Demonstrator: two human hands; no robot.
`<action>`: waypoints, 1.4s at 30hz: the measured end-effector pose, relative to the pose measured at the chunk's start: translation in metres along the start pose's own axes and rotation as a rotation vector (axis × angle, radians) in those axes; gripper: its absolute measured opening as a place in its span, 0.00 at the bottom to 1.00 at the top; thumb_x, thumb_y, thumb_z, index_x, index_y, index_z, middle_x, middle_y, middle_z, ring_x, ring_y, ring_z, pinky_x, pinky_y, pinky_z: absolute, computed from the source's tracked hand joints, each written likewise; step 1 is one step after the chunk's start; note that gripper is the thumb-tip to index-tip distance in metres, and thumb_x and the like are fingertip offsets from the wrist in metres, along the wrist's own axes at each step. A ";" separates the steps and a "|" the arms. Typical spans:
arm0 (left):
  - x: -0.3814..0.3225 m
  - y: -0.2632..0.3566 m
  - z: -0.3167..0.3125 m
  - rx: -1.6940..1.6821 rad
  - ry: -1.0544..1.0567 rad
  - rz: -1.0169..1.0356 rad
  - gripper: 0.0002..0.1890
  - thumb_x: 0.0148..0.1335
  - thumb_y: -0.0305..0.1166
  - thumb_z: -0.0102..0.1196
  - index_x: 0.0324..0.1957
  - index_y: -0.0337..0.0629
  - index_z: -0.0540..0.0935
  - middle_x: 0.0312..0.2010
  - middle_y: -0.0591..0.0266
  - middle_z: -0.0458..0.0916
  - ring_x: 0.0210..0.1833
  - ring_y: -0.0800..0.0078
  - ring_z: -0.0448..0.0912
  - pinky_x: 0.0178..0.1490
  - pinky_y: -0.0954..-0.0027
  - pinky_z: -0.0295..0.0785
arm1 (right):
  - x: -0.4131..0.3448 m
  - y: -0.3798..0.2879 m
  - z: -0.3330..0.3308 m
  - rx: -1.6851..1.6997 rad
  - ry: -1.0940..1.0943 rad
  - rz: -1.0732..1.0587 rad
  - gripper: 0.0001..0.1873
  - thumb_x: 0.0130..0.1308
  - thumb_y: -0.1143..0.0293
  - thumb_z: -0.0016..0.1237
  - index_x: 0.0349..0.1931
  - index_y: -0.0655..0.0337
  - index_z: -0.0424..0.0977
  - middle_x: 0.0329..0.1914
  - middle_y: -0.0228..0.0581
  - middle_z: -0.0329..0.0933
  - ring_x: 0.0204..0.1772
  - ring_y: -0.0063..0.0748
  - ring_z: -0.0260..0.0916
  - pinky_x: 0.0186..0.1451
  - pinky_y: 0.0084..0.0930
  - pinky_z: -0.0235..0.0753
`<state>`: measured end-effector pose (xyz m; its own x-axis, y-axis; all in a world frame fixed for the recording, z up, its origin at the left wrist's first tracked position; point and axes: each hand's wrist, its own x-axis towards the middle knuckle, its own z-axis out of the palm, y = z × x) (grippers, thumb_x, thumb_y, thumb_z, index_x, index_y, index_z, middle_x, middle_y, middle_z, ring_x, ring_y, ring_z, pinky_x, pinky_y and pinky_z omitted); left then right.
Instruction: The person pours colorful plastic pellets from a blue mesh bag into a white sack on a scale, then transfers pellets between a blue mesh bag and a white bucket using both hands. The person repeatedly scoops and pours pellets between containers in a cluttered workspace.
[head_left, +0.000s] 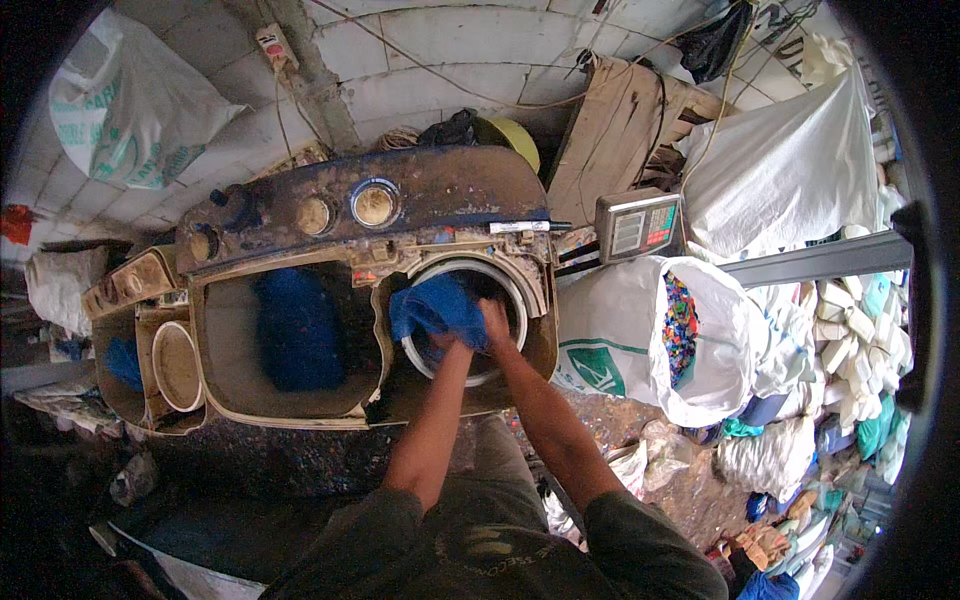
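Observation:
A bunched blue mesh cloth (435, 309) hangs over the left rim and opening of a round spin tub (517, 289) in an old twin-tub washing machine. My left hand (450, 341) grips the cloth from below, its fingers partly hidden under the folds. Inside the tub's right side, my right hand (493, 322) holds the cloth's right edge; its fingertips are hard to make out. To the left, the wash tub (229, 330) contains dark water and a larger blue mass (300, 330), blurred.
A marker pen (519, 226) lies on the control panel (450, 180). At right, a digital scale display (637, 225) stands behind a white sack (611, 330) with colored plastic flakes (679, 330). A wooden board (607, 127) leans on the block wall. Bagged plastic covers the far right.

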<state>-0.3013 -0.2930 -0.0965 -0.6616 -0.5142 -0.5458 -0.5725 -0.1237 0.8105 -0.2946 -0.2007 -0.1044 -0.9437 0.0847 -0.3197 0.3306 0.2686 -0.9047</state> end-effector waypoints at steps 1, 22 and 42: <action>0.000 0.000 0.002 0.006 0.004 0.011 0.20 0.69 0.36 0.48 0.60 0.40 0.69 0.59 0.56 0.72 0.61 0.60 0.70 0.68 0.62 0.58 | 0.001 0.000 0.002 0.041 -0.009 0.026 0.17 0.71 0.57 0.38 0.44 0.60 0.73 0.43 0.47 0.76 0.50 0.49 0.68 0.67 0.47 0.56; 0.011 0.025 -0.027 0.322 -0.633 0.225 0.18 0.70 0.37 0.45 0.57 0.40 0.70 0.55 0.56 0.73 0.59 0.61 0.71 0.67 0.62 0.60 | -0.016 -0.070 -0.006 -0.807 -0.112 0.003 0.16 0.60 0.68 0.45 0.48 0.61 0.75 0.43 0.55 0.78 0.50 0.54 0.75 0.64 0.48 0.65; -0.016 0.114 -0.068 0.534 -0.670 0.796 0.17 0.71 0.39 0.43 0.54 0.39 0.71 0.52 0.56 0.75 0.57 0.63 0.72 0.66 0.62 0.61 | -0.019 -0.107 -0.029 0.102 -0.199 0.040 0.35 0.62 0.61 0.58 0.67 0.63 0.60 0.66 0.46 0.67 0.66 0.38 0.63 0.70 0.32 0.57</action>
<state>-0.3226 -0.3565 0.0192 -0.9570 0.2847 -0.0564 0.0934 0.4862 0.8688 -0.3125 -0.2031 0.0062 -0.9127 -0.1000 -0.3963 0.3768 0.1699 -0.9106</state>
